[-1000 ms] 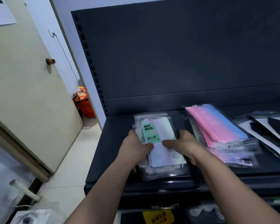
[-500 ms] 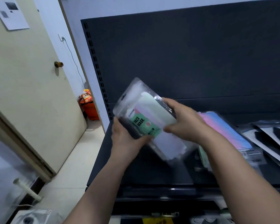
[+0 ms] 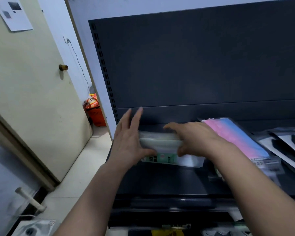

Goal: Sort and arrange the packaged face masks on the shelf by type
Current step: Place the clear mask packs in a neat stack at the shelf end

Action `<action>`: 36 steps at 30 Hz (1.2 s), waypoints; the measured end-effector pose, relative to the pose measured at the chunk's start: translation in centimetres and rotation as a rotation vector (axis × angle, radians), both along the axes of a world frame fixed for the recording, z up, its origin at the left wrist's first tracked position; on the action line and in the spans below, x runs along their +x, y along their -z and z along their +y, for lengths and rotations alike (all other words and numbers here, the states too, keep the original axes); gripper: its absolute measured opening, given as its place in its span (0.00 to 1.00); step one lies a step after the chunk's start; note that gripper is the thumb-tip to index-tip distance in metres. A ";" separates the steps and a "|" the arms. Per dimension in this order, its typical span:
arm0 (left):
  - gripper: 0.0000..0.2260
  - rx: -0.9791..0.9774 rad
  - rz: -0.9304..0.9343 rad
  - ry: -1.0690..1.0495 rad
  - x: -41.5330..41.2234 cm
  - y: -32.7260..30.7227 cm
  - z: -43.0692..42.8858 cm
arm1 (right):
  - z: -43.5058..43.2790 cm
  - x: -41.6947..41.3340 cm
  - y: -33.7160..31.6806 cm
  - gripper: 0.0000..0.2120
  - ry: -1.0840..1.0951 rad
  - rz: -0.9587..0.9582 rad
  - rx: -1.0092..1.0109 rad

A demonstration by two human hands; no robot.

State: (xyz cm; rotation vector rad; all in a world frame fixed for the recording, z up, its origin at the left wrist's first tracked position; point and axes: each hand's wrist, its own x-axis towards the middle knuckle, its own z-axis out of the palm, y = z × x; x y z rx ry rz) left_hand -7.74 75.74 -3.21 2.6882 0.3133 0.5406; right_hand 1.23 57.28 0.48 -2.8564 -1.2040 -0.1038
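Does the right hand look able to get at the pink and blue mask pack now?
Likely yes, once freed: the right hand grips the green-label packs, but the pink and blue pack lies just beside it, topmost on its pile.

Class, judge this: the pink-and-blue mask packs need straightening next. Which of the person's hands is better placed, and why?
Probably the right. The right hand lies directly beside the pink-and-blue packs, while the left hand sits at the far end of the green-label packs.
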 end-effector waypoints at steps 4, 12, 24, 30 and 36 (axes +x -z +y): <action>0.21 0.061 0.154 0.066 0.9 -2.0 0.7 | -2.2 0.6 0.6 0.53 0.080 -0.072 0.217; 0.32 -0.176 0.018 -0.006 1.9 -0.2 2.7 | -4.2 1.4 7.5 0.51 0.286 0.620 1.074; 0.53 -0.703 -0.225 -0.127 0.8 1.7 2.8 | -2.6 1.8 8.2 0.14 0.306 0.526 1.102; 0.49 -0.693 -0.286 -0.119 0.7 1.7 4.3 | -2.7 2.1 7.7 0.35 0.173 0.622 1.223; 0.42 -0.700 -0.160 -0.075 0.4 2.9 3.3 | -2.8 2.0 10.8 0.56 0.312 0.709 1.064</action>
